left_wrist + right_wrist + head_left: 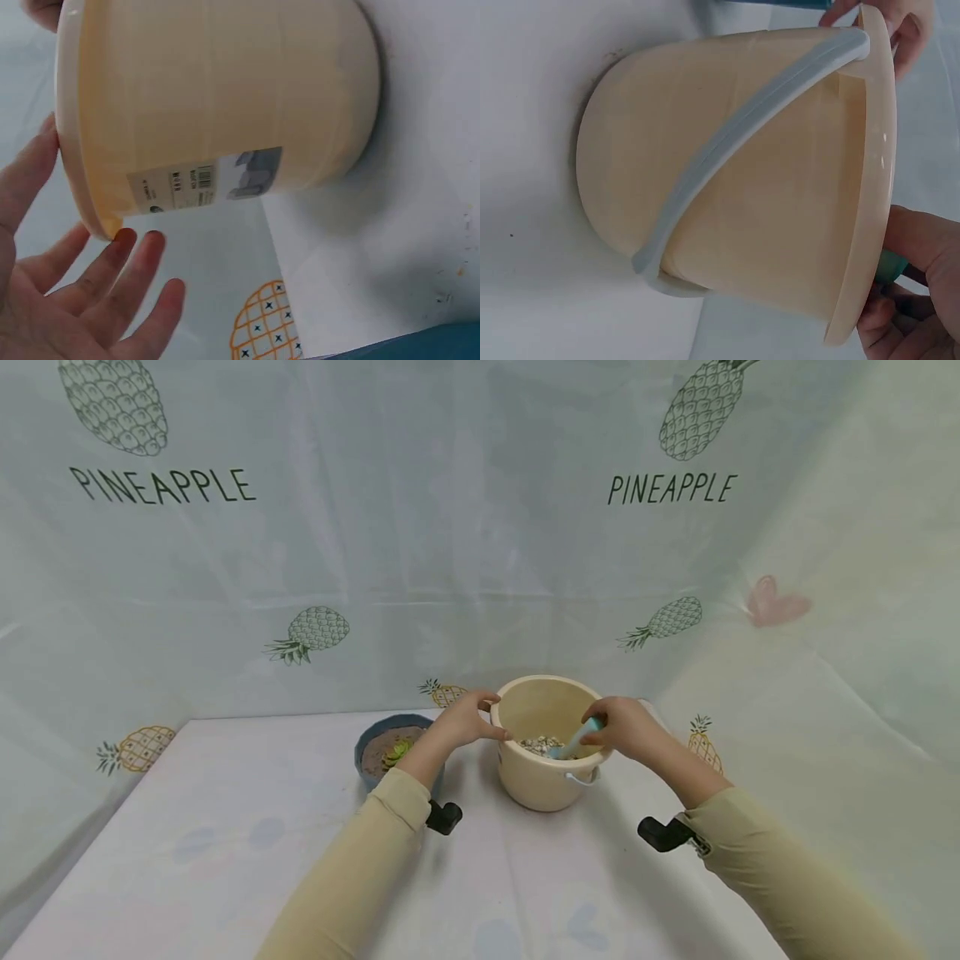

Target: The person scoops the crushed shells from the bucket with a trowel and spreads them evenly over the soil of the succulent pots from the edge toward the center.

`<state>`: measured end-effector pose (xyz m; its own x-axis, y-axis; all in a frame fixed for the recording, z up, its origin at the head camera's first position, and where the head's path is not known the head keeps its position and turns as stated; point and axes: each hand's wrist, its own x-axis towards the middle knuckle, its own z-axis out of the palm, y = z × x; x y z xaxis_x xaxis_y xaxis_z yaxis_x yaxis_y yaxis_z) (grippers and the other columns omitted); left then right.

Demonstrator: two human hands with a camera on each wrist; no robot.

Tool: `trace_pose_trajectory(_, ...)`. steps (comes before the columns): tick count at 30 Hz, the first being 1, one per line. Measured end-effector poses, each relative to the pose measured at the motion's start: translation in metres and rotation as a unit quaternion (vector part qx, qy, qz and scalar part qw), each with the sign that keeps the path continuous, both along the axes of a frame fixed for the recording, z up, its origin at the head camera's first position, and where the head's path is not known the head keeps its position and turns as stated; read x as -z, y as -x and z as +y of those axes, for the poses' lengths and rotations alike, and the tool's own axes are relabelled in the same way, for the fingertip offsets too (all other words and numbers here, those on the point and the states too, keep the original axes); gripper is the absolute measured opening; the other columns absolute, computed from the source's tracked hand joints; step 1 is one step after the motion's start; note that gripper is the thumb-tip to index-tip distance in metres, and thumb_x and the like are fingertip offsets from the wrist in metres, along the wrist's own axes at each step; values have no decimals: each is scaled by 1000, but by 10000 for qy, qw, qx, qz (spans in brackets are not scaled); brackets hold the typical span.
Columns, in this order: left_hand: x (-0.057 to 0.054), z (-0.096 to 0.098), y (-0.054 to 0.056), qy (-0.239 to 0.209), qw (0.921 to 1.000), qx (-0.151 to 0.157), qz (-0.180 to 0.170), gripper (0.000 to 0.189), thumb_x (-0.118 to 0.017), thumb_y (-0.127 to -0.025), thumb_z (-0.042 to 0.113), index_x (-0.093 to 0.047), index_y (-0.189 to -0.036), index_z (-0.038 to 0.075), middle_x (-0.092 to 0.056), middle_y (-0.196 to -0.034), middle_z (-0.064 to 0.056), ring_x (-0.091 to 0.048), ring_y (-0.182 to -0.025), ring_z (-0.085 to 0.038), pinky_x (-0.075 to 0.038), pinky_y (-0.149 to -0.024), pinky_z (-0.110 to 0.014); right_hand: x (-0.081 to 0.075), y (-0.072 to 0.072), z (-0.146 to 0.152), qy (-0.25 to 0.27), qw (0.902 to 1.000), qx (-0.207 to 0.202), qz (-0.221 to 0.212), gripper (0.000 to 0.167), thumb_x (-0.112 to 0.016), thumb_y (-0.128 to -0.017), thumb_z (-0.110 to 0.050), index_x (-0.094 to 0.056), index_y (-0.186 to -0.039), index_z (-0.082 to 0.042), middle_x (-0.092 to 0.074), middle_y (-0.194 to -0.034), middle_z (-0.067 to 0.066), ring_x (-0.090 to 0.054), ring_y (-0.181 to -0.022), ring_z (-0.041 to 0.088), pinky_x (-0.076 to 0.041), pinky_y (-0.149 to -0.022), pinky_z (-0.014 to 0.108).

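Observation:
A cream plastic bucket (546, 781) stands upright on the table, with pale pebbles (542, 746) in it. My left hand (467, 720) holds the bucket's left rim; the left wrist view shows that thumb and fingertips against the rim, some fingers spread below it. With curled fingers, my right hand (626, 727) grips the handle of a small light-blue shovel (577, 739) over the right rim. The shovel slants down to the left, its lower end in the pebbles and its blade mostly hidden. A bit of its green-blue handle (890, 265) shows in the right wrist view.
Left of the bucket, partly behind my left forearm, is a blue pot (362, 752) of brown soil with a green succulent (396, 752). The bucket's grey handle (735, 142) hangs down its side. A pineapple-print sheet (480, 543) rises behind the table (225, 827).

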<state>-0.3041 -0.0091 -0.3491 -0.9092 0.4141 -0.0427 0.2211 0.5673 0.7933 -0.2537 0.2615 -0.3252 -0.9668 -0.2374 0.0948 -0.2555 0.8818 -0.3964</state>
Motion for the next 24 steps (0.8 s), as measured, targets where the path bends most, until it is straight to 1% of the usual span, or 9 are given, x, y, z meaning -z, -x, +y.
trace_pose_trajectory(2, -2, 0, 2, 127, 9999, 85, 31, 76, -85, -77, 27, -49, -142, 10, -53, -135, -15, -48, -126, -34, -43, -97, -50, 0, 2, -1, -3, 10000, -26, 12, 29, -82, -79, -17, -71, -99, 1, -67, -92, 10, -59, -78, 21, -50, -68, 36)
trace_pose_trajectory(4, -3, -1, 5, 120, 9998, 157, -81, 76, -85, -78, 26, -49, -143, 11, -53, -134, -15, -50, -121, -34, -47, -92, -49, 0, 4, -2, 12, 10000, -64, 5, 28, -82, -80, -16, -71, -99, 0, -66, -92, 10, -58, -78, 21, -49, -66, 35)
trace_pose_trajectory(9, 1, -2, 8, -76, 9983, 129, -569, 73, -83, -80, 24, -47, -144, 17, -52, -134, -14, -52, -116, -33, -53, -77, -44, -3, 7, 0, 321, 9991, -177, -208, 28, -79, -82, -9, -69, -104, 5, -63, -95, 13, -61, -76, 19, -51, -63, 33)
trace_pose_trajectory(13, 1, -3, 9, -84, 9976, 122, -680, 73, -82, -81, 25, -45, -144, 20, -52, -135, -14, -51, -119, -34, -54, -77, -44, -5, 12, 4, 524, 9984, -128, -175, 27, -77, -83, -2, -67, -107, 8, -60, -100, 18, -63, -80, 23, -54, -64, 34)
trace_pose_trajectory(18, 0, -4, 8, -77, 9970, 157, -756, 73, -81, -82, 26, -44, -145, 23, -50, -137, -14, -51, -120, -34, -54, -78, -45, -3, 16, 5, 434, 9990, 91, 39, 23, -77, -81, 1, -68, -102, 4, -61, -102, 19, -59, -87, 29, -54, -69, 37)
trace_pose_trajectory(21, 1, -4, 9, -130, 9966, 165, -798, 72, -81, -83, 26, -43, -145, 23, -50, -137, -14, -52, -120, -34, -54, -76, -44, 1, 18, 3, 428, 9989, 143, 104, 20, -78, -80, 1, -69, -97, 1, -63, -99, 16, -59, -86, 28, -53, -69, 38)
trace_pose_trajectory(24, 3, -3, 9, -174, 9961, 153, -854, 72, -80, -83, 25, -44, -145, 23, -51, -137, -14, -52, -119, -33, -54, -74, -42, 5, 18, 2, 440, 9990, 44, 115, 18, -79, -79, 1, -69, -93, -1, -65, -92, 12, -58, -81, 25, -52, -68, 37)
